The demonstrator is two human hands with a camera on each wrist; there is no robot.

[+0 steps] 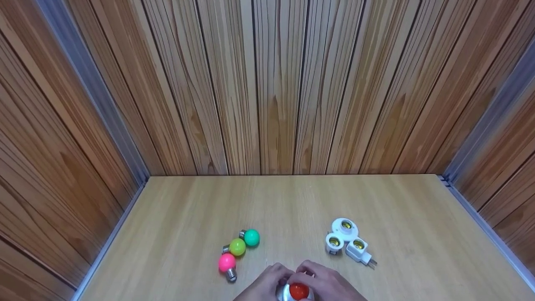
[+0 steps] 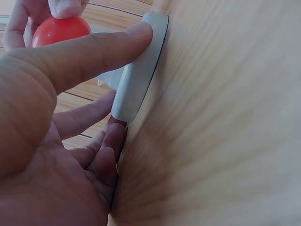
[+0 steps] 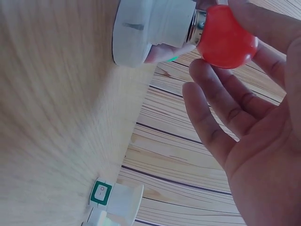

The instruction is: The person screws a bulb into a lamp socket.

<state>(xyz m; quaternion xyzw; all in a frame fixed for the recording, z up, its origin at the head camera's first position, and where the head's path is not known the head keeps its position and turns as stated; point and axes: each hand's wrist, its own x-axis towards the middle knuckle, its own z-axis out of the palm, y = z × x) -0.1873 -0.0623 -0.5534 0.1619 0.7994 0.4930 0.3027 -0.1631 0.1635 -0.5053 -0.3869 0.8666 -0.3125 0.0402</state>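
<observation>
Near the table's front edge, my left hand (image 1: pixel 266 285) grips the round base of a white lamp holder (image 2: pixel 142 70), thumb on its upper face and fingers at its rim. My right hand (image 1: pixel 330 286) pinches a red light bulb (image 3: pixel 228 37) by its globe. In the right wrist view the bulb's metal screw base sits at the mouth of the lamp holder, with some of the metal still showing. The other fingers of the right hand spread loosely below the bulb. In the head view both hands cover most of the lamp holder.
Left of the hands lie a pink bulb (image 1: pixel 227 262), a yellow-green bulb (image 1: pixel 238 247) and a green bulb (image 1: pixel 252 237). To the right stand a round white socket (image 1: pixel 345 234), a smaller socket (image 1: pixel 334 247) and a plug-in socket (image 1: pixel 356 251) with prongs. Wood-panelled walls (image 1: pixel 276 104) enclose the table.
</observation>
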